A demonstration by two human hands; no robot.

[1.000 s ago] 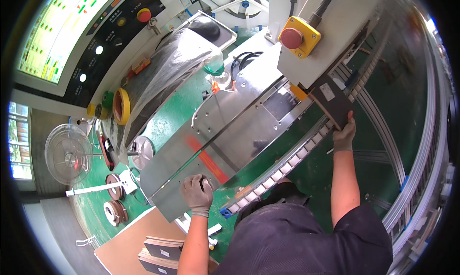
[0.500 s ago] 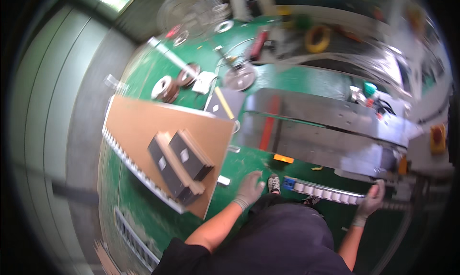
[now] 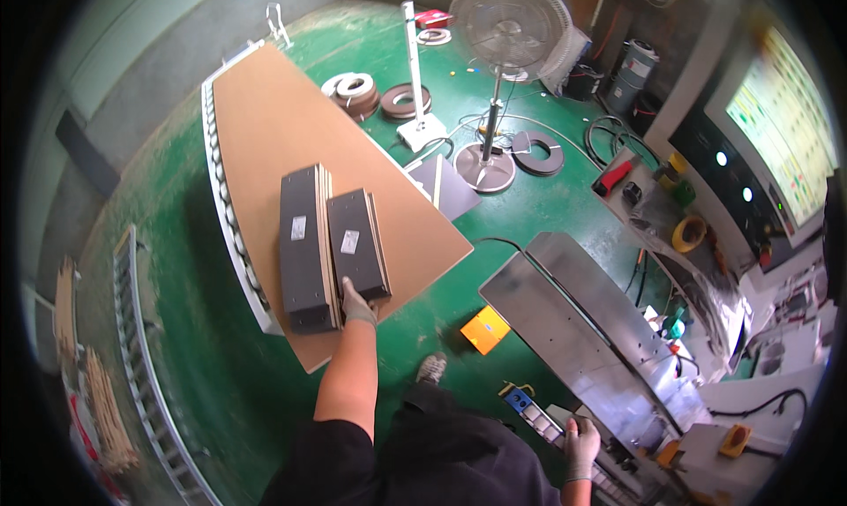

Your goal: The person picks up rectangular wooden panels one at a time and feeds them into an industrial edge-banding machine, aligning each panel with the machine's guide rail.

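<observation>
My left hand (image 3: 356, 305), in a grey glove, reaches the near end of the smaller stack of dark panels (image 3: 360, 241). Its fingers lie stretched out against the end and top edge, not wrapped around the stack. A longer stack of dark panels (image 3: 303, 232) with pale brown edges lies just to the left. Both stacks rest on a large brown board (image 3: 265, 122). At the lower right, my gloved right hand (image 3: 581, 446) is held with its fingers apart and nothing visible in them. Close by is a narrow roller strip (image 3: 540, 420) with a blue end.
A slotted metal machine table (image 3: 565, 329) stands at right, with a yellow-orange block (image 3: 485, 329) beside its corner. Beyond the board are a pedestal fan (image 3: 507, 29), a white stand (image 3: 422, 131) and edging coils (image 3: 353, 91). A ladder-like metal frame (image 3: 146, 365) lies at left.
My view has turned to the left. My left hand has moved from beside the board to touch the smaller panel stack. My right hand stays near the roller strip.
</observation>
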